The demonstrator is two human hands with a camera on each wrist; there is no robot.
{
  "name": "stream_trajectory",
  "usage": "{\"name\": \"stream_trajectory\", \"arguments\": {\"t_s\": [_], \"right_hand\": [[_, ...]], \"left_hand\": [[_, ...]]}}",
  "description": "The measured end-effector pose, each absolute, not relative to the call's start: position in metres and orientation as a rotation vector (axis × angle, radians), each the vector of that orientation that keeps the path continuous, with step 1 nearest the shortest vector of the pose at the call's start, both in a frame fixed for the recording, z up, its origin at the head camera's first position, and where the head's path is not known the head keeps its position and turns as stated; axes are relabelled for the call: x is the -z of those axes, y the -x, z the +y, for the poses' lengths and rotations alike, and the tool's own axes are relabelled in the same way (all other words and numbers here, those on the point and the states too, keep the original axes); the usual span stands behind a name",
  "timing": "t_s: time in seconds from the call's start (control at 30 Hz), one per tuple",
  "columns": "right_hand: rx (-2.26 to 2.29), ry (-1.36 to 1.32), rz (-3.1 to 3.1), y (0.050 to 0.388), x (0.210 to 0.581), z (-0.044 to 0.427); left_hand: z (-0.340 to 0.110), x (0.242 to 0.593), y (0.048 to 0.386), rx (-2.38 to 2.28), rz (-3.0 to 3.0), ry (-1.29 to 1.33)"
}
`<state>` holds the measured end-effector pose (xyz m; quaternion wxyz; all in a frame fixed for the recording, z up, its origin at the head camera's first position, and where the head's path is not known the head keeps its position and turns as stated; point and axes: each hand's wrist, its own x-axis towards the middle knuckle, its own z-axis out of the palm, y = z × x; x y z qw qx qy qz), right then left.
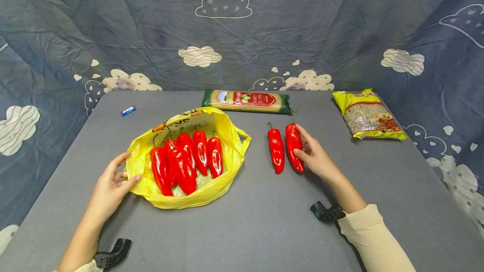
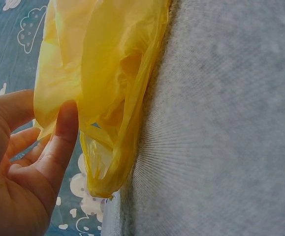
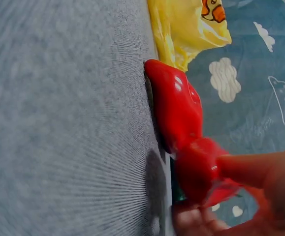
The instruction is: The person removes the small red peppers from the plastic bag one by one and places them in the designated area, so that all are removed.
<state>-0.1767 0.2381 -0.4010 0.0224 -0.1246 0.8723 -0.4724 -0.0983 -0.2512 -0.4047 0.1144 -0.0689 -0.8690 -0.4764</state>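
1. Background, head view: blue cloth (image 1: 166,20) printed with pale clouds stands behind a grey table (image 1: 264,230).
2. Head view, left: the left hand (image 1: 113,184) pinches the rim of a yellow bag (image 1: 232,158) between thumb and fingers. The bag lies with its mouth open toward the wearer; several red peppers (image 1: 160,169) lie inside.
3. Head view, right: the right hand (image 1: 317,158) grips a long pepper (image 1: 294,148) by its right side. A second pepper (image 1: 276,150) lies just left of it, between that pepper and the bag.
4. Head view, rear: a long green-ended packet (image 1: 247,100) lies behind the peppers, a yellow packet (image 1: 370,114) at right and a small blue wrapper (image 1: 128,111) at left.
5. Left wrist view: thumb in front, fingers partly behind the plastic; grip confirmed.
6. Right wrist view: fingers hold the long pepper, partly hiding it. Whether it clears the table cannot be told.
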Motion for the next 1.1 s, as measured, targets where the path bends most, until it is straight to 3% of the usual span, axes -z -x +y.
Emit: {"name": "stream_trajectory", "arguments": {"t_s": [0.27, 0.7, 1.1], "right_hand": [[1.261, 0.365, 2.745, 0.186, 0.412, 0.245], [1.334, 0.3, 2.717, 0.197, 0.417, 0.247], [1.507, 0.274, 2.735, 0.186, 0.396, 0.24]], "left_hand": [[-0.25, 0.403, 0.096, 1.412, -2.555, 0.195], [-0.25, 0.404, 0.097, 1.433, -2.545, 0.181], [-0.25, 0.404, 0.098, 1.417, -2.555, 0.188]]}}
